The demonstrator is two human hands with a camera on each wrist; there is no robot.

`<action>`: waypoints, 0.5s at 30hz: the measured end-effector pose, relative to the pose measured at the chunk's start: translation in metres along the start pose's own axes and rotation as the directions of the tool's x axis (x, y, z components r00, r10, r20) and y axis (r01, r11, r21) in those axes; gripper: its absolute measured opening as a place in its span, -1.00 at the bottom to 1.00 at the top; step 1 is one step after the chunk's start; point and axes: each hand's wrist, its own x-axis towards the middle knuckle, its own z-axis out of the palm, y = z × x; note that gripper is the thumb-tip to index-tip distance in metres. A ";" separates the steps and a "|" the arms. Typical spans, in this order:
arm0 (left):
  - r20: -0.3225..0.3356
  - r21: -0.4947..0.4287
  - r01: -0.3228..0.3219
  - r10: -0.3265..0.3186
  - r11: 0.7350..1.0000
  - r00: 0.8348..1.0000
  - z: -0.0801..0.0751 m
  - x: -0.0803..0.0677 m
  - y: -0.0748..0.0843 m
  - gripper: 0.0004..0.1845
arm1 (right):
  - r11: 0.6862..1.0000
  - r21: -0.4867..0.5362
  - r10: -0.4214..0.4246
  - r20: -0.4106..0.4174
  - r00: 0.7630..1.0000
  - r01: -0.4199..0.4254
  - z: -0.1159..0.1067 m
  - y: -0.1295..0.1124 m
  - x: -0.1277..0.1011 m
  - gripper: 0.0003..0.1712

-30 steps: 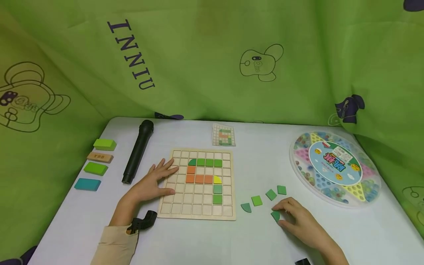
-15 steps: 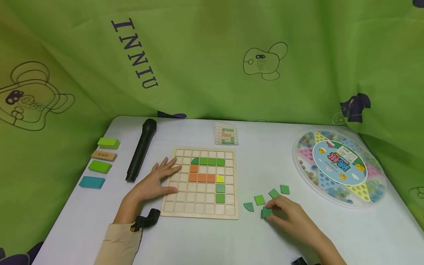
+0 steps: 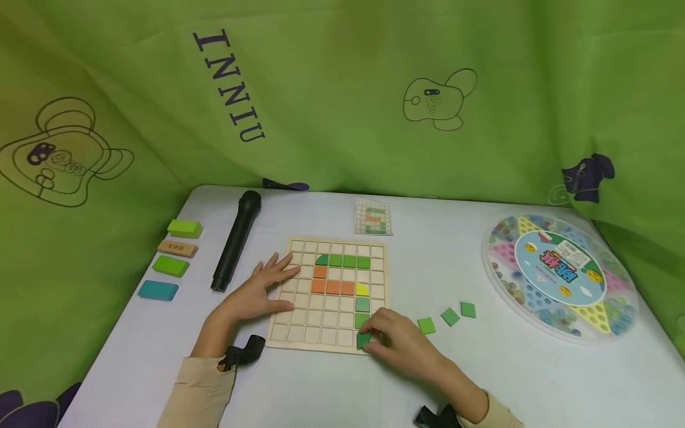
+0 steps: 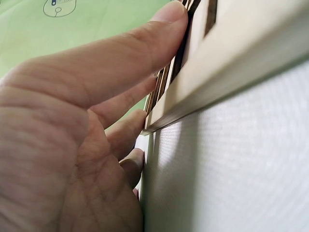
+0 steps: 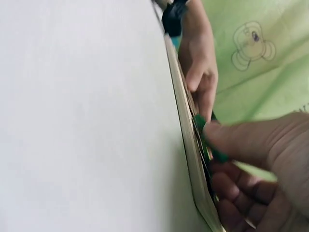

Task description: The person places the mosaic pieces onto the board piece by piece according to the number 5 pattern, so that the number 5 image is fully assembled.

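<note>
Tile (image 3: 364, 340) now at board (image 3: 299, 333) near-right corner, carried over from counter (image 3: 481, 380) (half a second back), pinched in right hand (image 3: 398, 345); left hand (image 3: 251, 297) flat, fingers straight, pressing board's left edge.

The right hand (image 3: 398, 345) covered most of the green tile (image 3: 364, 340) it held at the near right corner of the wooden board (image 3: 299, 333), so the tile's shape could not be told. In the right wrist view that tile (image 5: 200, 126) was a blurred green sliver, and the fingers (image 5: 241, 186) were cut off by the right and bottom edges. In the left wrist view the left hand (image 4: 72, 145) filled the left side, cut by the edges, and only a sliver of the board (image 4: 231, 63) showed. The small pattern card (image 3: 373, 217) was too small to read. The marble game box (image 3: 562, 274) had print too fine to make out.
</note>
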 end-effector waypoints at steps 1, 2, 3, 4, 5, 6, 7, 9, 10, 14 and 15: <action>0.000 0.001 0.001 -0.001 1.000 1.000 0.000 0.000 0.001 -0.12 | 1.000 0.003 0.008 -0.007 1.000 -0.008 0.002 0.000 0.000 -0.81; 0.000 0.002 0.003 -0.003 1.000 1.000 0.000 0.001 0.001 -0.12 | 1.000 0.001 0.011 -0.017 1.000 -0.011 0.004 0.000 0.001 -0.81; 0.001 0.003 0.004 -0.004 1.000 1.000 -0.001 0.001 0.002 -0.12 | 1.000 0.003 0.013 -0.027 1.000 -0.013 0.006 -0.001 0.000 -0.81; 0.000 0.005 0.004 -0.004 1.000 1.000 -0.001 0.001 0.002 -0.12 | 1.000 0.001 0.011 -0.041 0.999 -0.011 0.007 0.000 0.000 -0.81; 0.000 0.006 0.004 -0.004 1.000 1.000 -0.001 0.001 0.003 -0.12 | 1.000 0.000 0.011 -0.053 0.999 -0.011 0.008 0.000 0.000 -0.81; 0.000 0.007 0.005 -0.005 1.000 1.000 -0.001 0.002 0.003 -0.12 | 1.000 -0.003 0.010 -0.064 0.998 -0.010 0.009 0.000 0.000 -0.81; 0.000 0.008 0.005 -0.005 1.000 1.000 -0.001 0.002 0.003 -0.12 | 1.000 -0.008 0.010 -0.072 0.997 -0.011 0.010 0.000 0.000 -0.81; 0.003 0.006 0.006 -0.006 1.000 1.000 -0.002 0.002 0.004 -0.12 | 1.000 -0.013 0.017 -0.076 0.997 -0.018 0.011 0.000 0.000 -0.81; 0.004 0.005 0.006 -0.006 1.000 1.000 -0.002 0.002 0.003 -0.11 | 1.000 -0.014 0.020 -0.076 0.997 -0.022 0.012 0.000 0.000 -0.81; 0.005 0.002 0.007 -0.007 1.000 1.000 0.000 0.001 0.003 -0.12 | 0.999 -0.012 0.039 -0.054 0.998 -0.040 0.011 0.000 -0.001 -0.77; 0.006 0.002 0.006 -0.006 1.000 1.000 0.000 0.001 0.002 -0.12 | 0.999 -0.011 0.038 -0.048 0.998 -0.039 0.009 0.000 -0.001 -0.74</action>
